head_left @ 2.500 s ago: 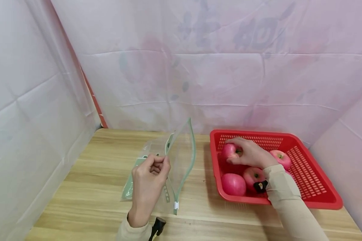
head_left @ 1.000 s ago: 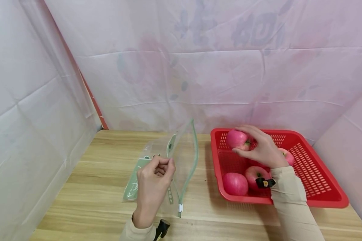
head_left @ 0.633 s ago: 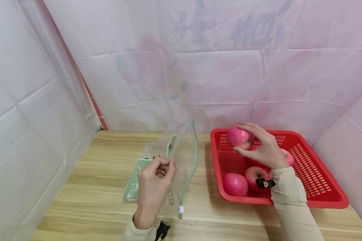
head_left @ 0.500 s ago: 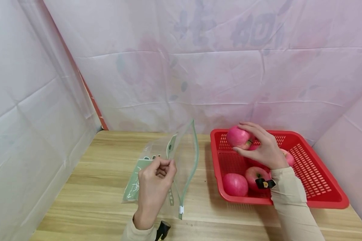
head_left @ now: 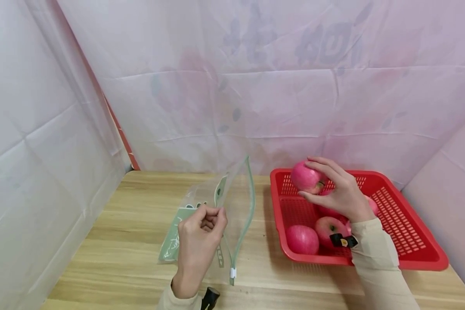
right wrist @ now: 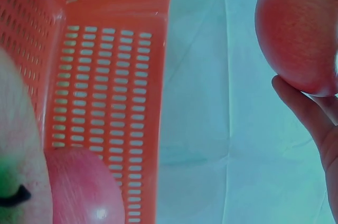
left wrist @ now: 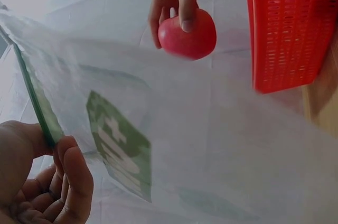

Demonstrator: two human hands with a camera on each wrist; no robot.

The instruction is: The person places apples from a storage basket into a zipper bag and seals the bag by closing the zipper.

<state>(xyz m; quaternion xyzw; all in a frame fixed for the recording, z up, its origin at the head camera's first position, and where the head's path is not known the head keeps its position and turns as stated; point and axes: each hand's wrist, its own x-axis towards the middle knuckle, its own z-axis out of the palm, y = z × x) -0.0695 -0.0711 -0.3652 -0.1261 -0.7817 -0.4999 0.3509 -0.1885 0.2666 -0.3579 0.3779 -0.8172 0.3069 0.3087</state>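
Note:
Between thumb and fingertips, my left hand (head_left: 200, 245) pinches the green-trimmed mouth of a clear zip bag (head_left: 238, 202). The bag's mouth gapes toward the right, and a white slider sits at its near end. My right hand (head_left: 339, 189) holds a pink-red apple (head_left: 306, 177) above the left back part of a red basket (head_left: 418, 232). In the left wrist view the apple (left wrist: 188, 35) hangs beyond the bag film, apart from the bag. Several more apples lie in the basket, one of them (head_left: 302, 240) in the near left corner; my right wrist partly covers others.
Wooden tabletop (head_left: 112, 241) extends under the bag and basket. Pale printed cloth (head_left: 232, 86) hangs as a wall behind the table and at both sides. A black strap piece (head_left: 210, 297) shows at my left wrist.
Over the earlier frames my right hand raised the apple from inside the basket to above its rim. In the last half second both hands stay almost still; the view tilts slightly.

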